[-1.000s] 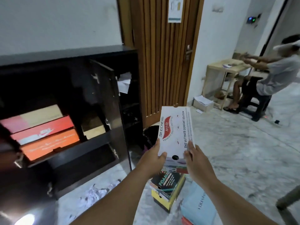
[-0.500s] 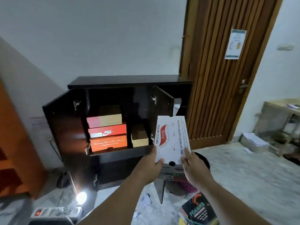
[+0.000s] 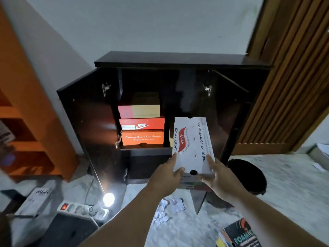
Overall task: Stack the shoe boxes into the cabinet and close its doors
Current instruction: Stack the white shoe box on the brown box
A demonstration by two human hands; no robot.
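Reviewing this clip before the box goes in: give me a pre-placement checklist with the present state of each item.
1. Both hands hold the Skechers box, left hand, right hand: ok.
2. Cabinet doors open: ok.
3. Three-box stack on the left of the shelf sits square: ok.
4. Free shelf space right of the stack: cannot tell, the held box hides it.
5. Box lid shut: ok.

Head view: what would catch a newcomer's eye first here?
A white Skechers shoe box sits mid-frame, held at its near end by the left hand and right hand. Behind it the dark cabinet stands with both doors open, three boxes stacked on its left side, with a red Nike box in the middle. A bright bulb glows on the floor, lower left.
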